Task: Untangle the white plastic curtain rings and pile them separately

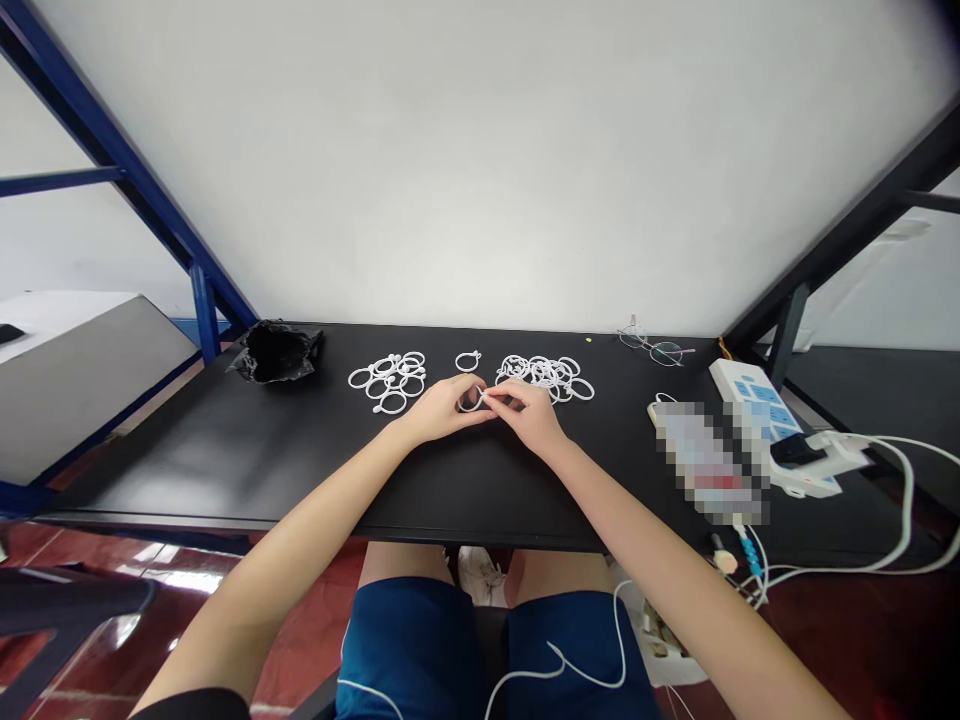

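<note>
- White, thin, round ring with a small gap in view [472, 409]: it is up between the two hands, over the middle of the table.
- Left hand [444, 408]: its thumb and fingers curl around the ring and hold it.
- Right hand [532, 411]: its thumb and pointing finger are pinched together on the ring's near side, and the fingertips of both hands are very close.
- Loose pile of white round rings with little knobs [391, 381]: it lies just past the left hand, on the left.
- Bigger, tangled heap of white rings [544, 374]: it lies just behind the right hand.
- One lone white ring [466, 370]: it lies flat between the two piles, behind the left hand.
- Flat, shiny black table [300, 455]: all the rings on it are near the hands.
- Crinkly black plastic bag [304, 352]: it sits with its mouth open, at the far left.
- Thin-framed, round eyeglasses [666, 352]: they rest at the back, on the right.
- Long white power strip with blue patches [750, 385]: it is at the right end, near white cords [909, 500].
</note>
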Available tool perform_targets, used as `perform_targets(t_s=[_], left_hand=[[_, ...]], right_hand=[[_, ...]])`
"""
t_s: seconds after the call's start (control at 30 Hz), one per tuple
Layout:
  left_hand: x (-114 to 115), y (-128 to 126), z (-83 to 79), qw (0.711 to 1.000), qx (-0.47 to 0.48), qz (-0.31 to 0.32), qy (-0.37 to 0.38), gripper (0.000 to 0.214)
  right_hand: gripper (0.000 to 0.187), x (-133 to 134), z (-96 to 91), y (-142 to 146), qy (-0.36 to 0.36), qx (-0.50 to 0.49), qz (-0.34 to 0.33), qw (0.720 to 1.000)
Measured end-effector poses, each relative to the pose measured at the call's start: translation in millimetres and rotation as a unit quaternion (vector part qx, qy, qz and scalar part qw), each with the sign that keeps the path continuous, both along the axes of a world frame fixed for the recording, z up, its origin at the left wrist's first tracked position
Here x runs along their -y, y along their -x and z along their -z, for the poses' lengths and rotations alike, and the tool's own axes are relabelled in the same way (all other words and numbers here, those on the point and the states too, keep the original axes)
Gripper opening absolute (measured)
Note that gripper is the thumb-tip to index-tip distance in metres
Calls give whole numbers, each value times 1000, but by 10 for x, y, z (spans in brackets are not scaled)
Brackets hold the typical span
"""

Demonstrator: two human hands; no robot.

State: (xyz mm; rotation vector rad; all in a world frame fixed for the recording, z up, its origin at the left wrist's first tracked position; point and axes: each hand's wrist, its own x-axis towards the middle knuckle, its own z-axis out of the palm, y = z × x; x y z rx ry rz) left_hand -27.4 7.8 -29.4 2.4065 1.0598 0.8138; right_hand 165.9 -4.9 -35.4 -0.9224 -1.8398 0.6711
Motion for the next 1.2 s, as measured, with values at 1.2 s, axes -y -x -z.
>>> perform_targets(t_s=[1.2], left_hand=[[22, -13, -10, 984, -171, -45, -34, 14]], right_hand=[[14, -29, 70, 5, -5, -1, -31, 1000]])
